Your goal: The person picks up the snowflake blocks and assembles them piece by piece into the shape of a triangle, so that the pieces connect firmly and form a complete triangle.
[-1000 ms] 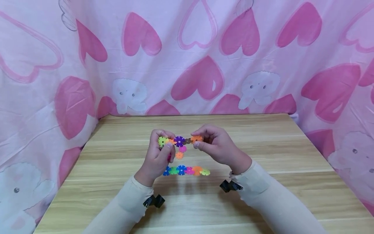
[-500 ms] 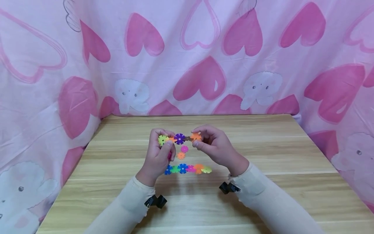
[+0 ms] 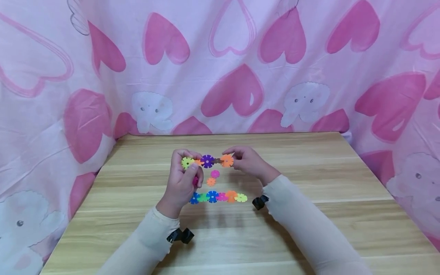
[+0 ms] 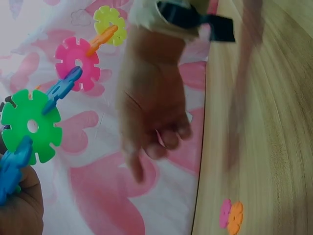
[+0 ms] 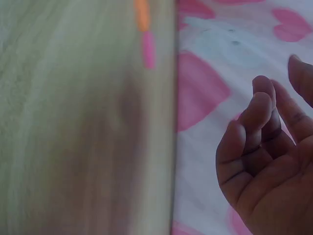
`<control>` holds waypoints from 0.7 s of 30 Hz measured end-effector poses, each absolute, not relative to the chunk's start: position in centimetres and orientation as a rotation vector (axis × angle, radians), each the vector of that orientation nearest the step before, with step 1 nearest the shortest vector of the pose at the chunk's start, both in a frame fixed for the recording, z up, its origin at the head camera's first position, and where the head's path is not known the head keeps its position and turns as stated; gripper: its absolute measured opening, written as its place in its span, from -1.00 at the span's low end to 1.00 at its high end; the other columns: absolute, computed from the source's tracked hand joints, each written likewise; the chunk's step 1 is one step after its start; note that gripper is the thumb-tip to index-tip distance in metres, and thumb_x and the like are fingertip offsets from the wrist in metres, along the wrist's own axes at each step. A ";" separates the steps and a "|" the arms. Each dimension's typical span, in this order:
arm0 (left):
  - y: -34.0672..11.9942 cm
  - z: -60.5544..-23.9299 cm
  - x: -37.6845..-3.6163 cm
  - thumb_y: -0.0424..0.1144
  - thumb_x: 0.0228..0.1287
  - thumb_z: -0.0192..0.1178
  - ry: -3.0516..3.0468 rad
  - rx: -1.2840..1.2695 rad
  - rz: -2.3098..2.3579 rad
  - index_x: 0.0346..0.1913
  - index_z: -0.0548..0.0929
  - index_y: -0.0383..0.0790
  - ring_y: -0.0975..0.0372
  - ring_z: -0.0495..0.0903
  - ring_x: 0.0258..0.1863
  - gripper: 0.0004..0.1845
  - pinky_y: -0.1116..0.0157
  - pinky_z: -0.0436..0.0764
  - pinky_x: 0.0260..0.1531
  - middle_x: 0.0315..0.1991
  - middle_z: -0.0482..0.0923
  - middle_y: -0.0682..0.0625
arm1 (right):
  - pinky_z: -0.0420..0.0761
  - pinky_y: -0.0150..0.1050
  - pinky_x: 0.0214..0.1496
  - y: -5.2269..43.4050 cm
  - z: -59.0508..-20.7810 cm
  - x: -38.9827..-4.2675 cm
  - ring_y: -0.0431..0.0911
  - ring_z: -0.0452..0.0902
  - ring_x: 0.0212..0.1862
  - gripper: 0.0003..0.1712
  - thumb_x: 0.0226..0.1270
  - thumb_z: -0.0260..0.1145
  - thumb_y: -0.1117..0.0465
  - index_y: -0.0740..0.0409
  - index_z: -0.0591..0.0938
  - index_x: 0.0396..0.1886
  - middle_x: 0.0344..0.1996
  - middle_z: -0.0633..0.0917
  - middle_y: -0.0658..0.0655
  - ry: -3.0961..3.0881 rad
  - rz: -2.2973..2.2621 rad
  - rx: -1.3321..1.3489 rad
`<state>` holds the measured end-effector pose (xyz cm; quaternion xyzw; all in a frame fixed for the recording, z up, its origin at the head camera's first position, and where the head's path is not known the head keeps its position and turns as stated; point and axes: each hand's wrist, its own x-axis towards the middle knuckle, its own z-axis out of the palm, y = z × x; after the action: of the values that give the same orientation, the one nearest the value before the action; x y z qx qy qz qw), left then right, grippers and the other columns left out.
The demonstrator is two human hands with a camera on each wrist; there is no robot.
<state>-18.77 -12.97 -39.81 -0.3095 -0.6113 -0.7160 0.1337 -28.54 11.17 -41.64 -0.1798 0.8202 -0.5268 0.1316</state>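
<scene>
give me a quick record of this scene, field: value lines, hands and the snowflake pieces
left hand: grips the yellow-green end of the held chain
right hand: at the chain's orange end; the head view suggests a pinch, the right wrist view shows no piece between the fingers
held chain: yellow-green, purple, orange discs, raised above the table
row on table: six joined discs, blue to yellow-green
loose pair: pink and orange discs on the table
backdrop: pink heart cloth

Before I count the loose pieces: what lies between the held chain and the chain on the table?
Head view: two loose discs, pink and orange, on the table between held chain and flat chain.
</scene>
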 end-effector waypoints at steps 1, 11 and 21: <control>-13.0 -39.8 -18.8 -0.45 0.61 -0.17 -1.770 -0.899 -2.078 0.04 0.19 -0.16 0.23 0.39 -0.70 -0.85 0.34 0.37 -0.81 0.04 0.48 0.06 | 0.53 -0.28 -0.37 10.8 -42.0 -28.9 -0.05 0.46 -0.35 -0.52 0.36 0.25 0.46 0.04 0.74 0.21 -0.33 0.64 0.08 2.383 -1.497 -0.518; -13.1 -39.7 -18.7 -0.43 0.58 -0.17 -1.811 -0.861 -2.070 0.05 0.18 -0.14 0.23 0.42 -0.69 -0.84 0.35 0.38 -0.80 0.03 0.47 0.07 | 0.48 0.06 0.48 8.6 -44.0 -30.7 0.04 0.59 0.26 -0.57 0.39 0.45 0.16 0.07 0.72 0.23 0.23 0.70 0.13 2.470 -1.110 -0.623; -13.0 -39.8 -18.8 -0.45 0.57 -0.17 -1.805 -0.888 -2.063 0.06 0.18 -0.20 0.21 0.40 -0.70 -0.84 0.33 0.37 -0.82 0.03 0.48 0.05 | 0.14 0.13 0.67 7.5 -44.0 -30.5 0.09 0.18 0.63 -0.47 0.32 0.47 0.25 -0.11 0.73 0.29 0.55 0.45 -0.01 2.395 -0.922 -0.577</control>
<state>-18.77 -13.05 -39.76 -0.3057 -0.6210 -0.7099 0.1299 -30.54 7.55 -43.99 -0.2123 0.8809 -0.3392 0.2526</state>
